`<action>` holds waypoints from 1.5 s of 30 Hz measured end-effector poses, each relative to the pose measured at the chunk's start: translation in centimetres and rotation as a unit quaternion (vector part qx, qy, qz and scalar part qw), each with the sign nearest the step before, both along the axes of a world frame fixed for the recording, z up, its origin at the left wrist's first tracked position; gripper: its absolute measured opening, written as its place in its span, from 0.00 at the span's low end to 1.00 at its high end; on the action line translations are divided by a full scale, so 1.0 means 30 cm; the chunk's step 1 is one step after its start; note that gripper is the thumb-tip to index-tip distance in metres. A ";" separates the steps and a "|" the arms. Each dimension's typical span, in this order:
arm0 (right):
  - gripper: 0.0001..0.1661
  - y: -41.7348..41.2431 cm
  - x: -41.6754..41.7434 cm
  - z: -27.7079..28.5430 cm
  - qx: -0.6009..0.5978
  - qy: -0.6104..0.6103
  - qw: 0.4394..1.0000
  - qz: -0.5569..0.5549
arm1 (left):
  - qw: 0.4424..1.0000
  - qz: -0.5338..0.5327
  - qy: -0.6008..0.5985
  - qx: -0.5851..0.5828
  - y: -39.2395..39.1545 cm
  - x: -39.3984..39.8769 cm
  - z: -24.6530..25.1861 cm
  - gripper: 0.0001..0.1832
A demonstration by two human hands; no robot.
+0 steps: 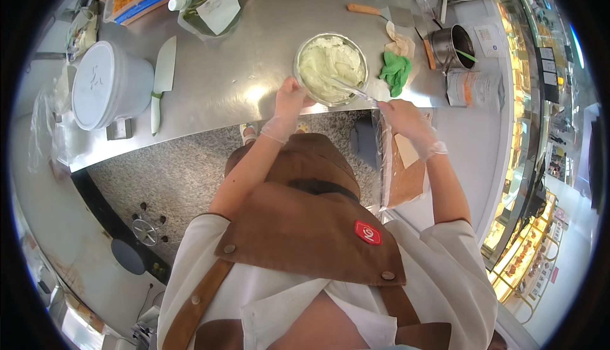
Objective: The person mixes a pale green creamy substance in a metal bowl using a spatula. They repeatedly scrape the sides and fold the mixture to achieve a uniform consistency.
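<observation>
A round metal bowl [297,70] stands at the steel table's front edge, filled with pale green cream [329,62]. Clear disposable gloves cover both of my hands. My left hand [289,100] grips the bowl's near left rim. To the right of the bowl, my right hand [405,119] is closed on the handle of a utensil [362,93], which looks like a spatula or spoon; its far end lies in the cream, so its shape is hidden. A green cloth [395,71] and a beige cloth [400,40] lie right of the bowl.
On the steel table [205,97] at left are a white lidded bucket [95,85], a knife [165,71] and a green pouch [214,7]. At right stand a metal pot [445,47] and a scraper [400,15]. A plastic-covered tray [405,183] lies below the right edge.
</observation>
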State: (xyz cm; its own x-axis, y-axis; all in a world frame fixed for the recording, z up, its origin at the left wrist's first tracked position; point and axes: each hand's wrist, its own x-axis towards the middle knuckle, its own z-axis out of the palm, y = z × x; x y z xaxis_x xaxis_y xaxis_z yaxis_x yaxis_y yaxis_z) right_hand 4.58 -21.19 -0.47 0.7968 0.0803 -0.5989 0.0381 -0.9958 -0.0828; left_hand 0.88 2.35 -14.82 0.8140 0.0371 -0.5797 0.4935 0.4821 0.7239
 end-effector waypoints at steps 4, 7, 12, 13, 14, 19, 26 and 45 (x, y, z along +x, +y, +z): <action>0.33 0.037 0.053 0.015 0.012 -0.057 0.997 -0.043 | 1.000 -0.010 -0.005 0.010 -0.005 0.001 -0.016 0.08; 0.32 0.110 0.046 -0.144 0.021 -0.069 0.997 -0.013 | 1.000 -0.020 -0.003 0.016 -0.001 -0.001 -0.013 0.08; 0.33 0.121 -0.014 -0.092 0.038 0.034 0.999 -0.001 | 1.000 0.000 -0.006 0.005 -0.002 -0.005 -0.005 0.08; 0.33 0.086 0.012 -0.012 0.041 0.073 0.996 -0.004 | 1.000 0.003 -0.007 0.007 -0.004 -0.003 -0.016 0.08; 0.34 0.057 0.034 0.046 0.045 0.110 0.993 -0.007 | 1.000 0.000 -0.007 0.007 -0.003 -0.001 -0.022 0.09; 0.35 0.018 0.103 0.022 0.083 0.023 0.985 -0.150 | 0.999 -0.024 0.001 0.031 -0.004 0.002 -0.008 0.09; 0.34 0.117 0.034 -0.108 0.046 0.049 0.998 -0.016 | 1.000 -0.008 -0.007 0.019 0.007 0.002 -0.035 0.09; 0.06 0.111 0.390 0.141 -0.065 -0.209 0.817 0.533 | 0.989 -0.098 -0.054 0.094 0.128 0.033 -0.038 0.01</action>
